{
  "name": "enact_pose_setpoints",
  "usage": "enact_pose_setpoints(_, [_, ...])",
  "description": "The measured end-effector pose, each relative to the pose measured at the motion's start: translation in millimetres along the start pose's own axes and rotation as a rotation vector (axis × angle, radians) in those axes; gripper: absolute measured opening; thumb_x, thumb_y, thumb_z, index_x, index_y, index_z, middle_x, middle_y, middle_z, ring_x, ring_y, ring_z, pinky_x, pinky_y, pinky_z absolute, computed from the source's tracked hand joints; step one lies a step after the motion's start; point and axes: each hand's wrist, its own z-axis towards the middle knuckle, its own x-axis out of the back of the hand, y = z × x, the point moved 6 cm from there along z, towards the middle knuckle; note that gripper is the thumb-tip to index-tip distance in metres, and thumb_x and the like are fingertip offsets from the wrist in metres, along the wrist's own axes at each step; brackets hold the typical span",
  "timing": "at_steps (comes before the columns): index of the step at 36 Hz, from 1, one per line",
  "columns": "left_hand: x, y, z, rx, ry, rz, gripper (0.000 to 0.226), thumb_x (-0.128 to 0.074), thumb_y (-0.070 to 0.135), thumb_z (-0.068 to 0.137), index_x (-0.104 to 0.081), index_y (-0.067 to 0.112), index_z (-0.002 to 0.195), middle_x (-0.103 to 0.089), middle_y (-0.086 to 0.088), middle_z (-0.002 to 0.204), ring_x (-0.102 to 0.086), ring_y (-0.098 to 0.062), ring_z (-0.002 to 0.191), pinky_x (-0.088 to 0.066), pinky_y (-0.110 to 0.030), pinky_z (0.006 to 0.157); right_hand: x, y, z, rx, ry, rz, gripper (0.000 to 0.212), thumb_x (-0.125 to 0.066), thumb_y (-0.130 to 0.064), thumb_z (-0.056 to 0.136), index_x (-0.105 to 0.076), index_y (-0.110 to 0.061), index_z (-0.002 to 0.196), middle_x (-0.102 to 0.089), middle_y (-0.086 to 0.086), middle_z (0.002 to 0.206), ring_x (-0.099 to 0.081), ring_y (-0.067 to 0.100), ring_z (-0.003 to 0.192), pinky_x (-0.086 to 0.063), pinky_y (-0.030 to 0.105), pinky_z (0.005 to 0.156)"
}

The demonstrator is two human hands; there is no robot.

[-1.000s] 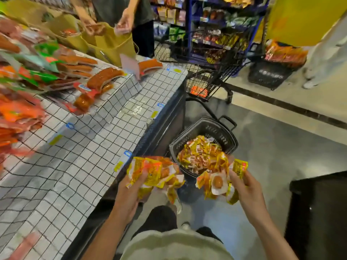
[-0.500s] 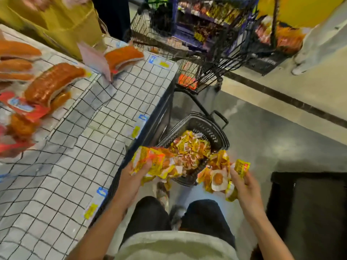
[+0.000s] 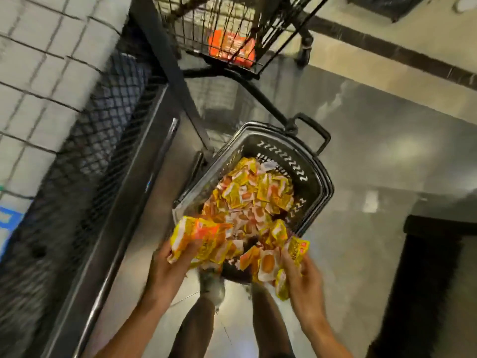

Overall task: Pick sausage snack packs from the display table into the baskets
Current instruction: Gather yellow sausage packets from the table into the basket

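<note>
Hands hovered above the near rim of the black basket (image 3: 313, 177): left hand (image 3: 167, 267) and right hand (image 3: 307, 282) each gripped yellow snack packs (image 3: 204, 239) in curled fingers.

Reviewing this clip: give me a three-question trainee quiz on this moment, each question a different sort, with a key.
1. True or false: the left hand holds nothing.
2. The black basket on the floor already holds: A) yellow snack packs B) bottles C) nothing.
3. Fill in: the right hand grips a bunch of packs over the basket's ____ rim.

Key: 1 false, it grips a bundle of packs; 2 A, the snack packs; 3 near.
</note>
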Motion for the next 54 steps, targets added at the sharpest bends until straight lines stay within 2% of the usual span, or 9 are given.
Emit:
enact_pose_setpoints(8, [-53, -90, 117, 0.043, 0.04, 0.101, 0.024, -0.079, 0.055, 0.077, -0.075, 0.049, 0.1, -0.074, 0.031, 0.098, -0.068, 0.015, 0.091, -0.047, 0.0, 0.07, -54, 88, 117, -0.018, 0.006, -0.02, 0.017, -0.065, -0.029, 0.097, -0.073, -0.024, 0.112, -0.076, -0.015, 0.104, -0.068, -0.007, 0.098, -0.048, 0.007, 0.077])
enact_pose_setpoints(12, [-75, -123, 158, 0.068, 0.064, 0.101, 0.02, -0.075, 0.026, 0.085, -0.06, 0.039, 0.088, -0.063, 0.046, 0.074, -0.059, 0.028, 0.073, -0.044, 0.004, 0.064, -85, 130, 156, -0.049, -0.024, 0.052, 0.028, -0.063, -0.036, 0.099, -0.068, -0.028, 0.125, -0.074, -0.014, 0.118, -0.067, 0.007, 0.113, -0.052, 0.031, 0.096])
enact_pose_setpoints(20, [-75, -199, 212, 0.209, -0.094, 0.405, 0.072, -0.085, 0.056, 0.07, -0.06, 0.035, 0.134, -0.072, 0.011, 0.119, -0.067, -0.012, 0.112, -0.052, -0.039, 0.101, -115, 195, 188, -0.109, -0.105, -0.154, 0.033, -0.057, -0.022, 0.103, -0.058, -0.018, 0.136, -0.068, -0.009, 0.122, -0.061, 0.006, 0.118, -0.046, 0.015, 0.097])
enact_pose_setpoints(25, [-52, -211, 207, 0.235, -0.038, 0.556, 0.051, -0.085, 0.043, 0.072, -0.056, 0.043, 0.113, -0.069, 0.019, 0.101, -0.068, -0.018, 0.104, -0.052, -0.038, 0.09, -123, 191, 172, -0.218, -0.153, -0.146, 0.054, -0.072, -0.017, 0.094, -0.048, -0.021, 0.142, -0.062, -0.014, 0.127, -0.057, -0.01, 0.115, -0.04, 0.002, 0.091])
enact_pose_setpoints(35, [-59, -127, 131, 0.246, -0.154, 0.582, 0.07, -0.078, 0.01, 0.087, -0.046, 0.022, 0.148, -0.056, 0.006, 0.129, -0.052, -0.009, 0.117, -0.038, -0.019, 0.092, -88, 140, 121, -0.347, -0.281, -0.378, 0.044, -0.066, -0.019, 0.092, -0.058, -0.027, 0.135, -0.072, -0.007, 0.109, -0.069, 0.013, 0.098, -0.056, 0.031, 0.089])
enact_pose_setpoints(39, [-63, -75, 83, 0.25, -0.212, 0.56, 0.064, -0.076, 0.006, 0.088, -0.05, 0.015, 0.146, -0.062, -0.002, 0.134, -0.059, -0.019, 0.124, -0.044, -0.024, 0.1, -65, 88, 92, -0.252, -0.425, -0.423, 0.047, -0.058, 0.002, 0.095, -0.054, -0.01, 0.141, -0.068, -0.004, 0.116, -0.066, -0.007, 0.099, -0.05, 0.01, 0.084])
enact_pose_setpoints(42, [-63, -32, 49, 0.188, -0.245, 0.619, 0.06, -0.076, 0.01, 0.087, -0.054, 0.02, 0.143, -0.063, 0.001, 0.134, -0.06, -0.014, 0.119, -0.045, -0.024, 0.098, -43, 42, 73, -0.172, -0.511, -0.512, 0.048, -0.06, -0.007, 0.099, -0.049, -0.012, 0.145, -0.06, 0.002, 0.132, -0.059, 0.012, 0.114, -0.044, 0.005, 0.084])
enact_pose_setpoints(46, [-61, 29, 3, 0.034, -0.261, 0.7, 0.051, -0.075, 0.007, 0.086, -0.061, 0.012, 0.135, -0.066, -0.003, 0.128, -0.064, -0.026, 0.114, -0.047, -0.029, 0.097, -12, -20, 53, -0.109, -0.485, -0.537, 0.034, -0.064, -0.012, 0.098, -0.06, -0.008, 0.131, -0.067, 0.008, 0.119, -0.063, 0.022, 0.111, -0.051, 0.026, 0.095])
enact_pose_setpoints(54, [-50, 128, -92, -0.171, -0.221, 0.742, 0.054, -0.075, 0.017, 0.091, -0.056, 0.015, 0.141, -0.056, -0.007, 0.144, -0.05, -0.024, 0.135, -0.038, -0.038, 0.115, 47, -143, -17, 0.182, -0.498, -0.54, 0.039, -0.065, -0.006, 0.097, -0.058, -0.004, 0.136, -0.068, 0.013, 0.12, -0.062, 0.017, 0.106, -0.048, 0.011, 0.086])
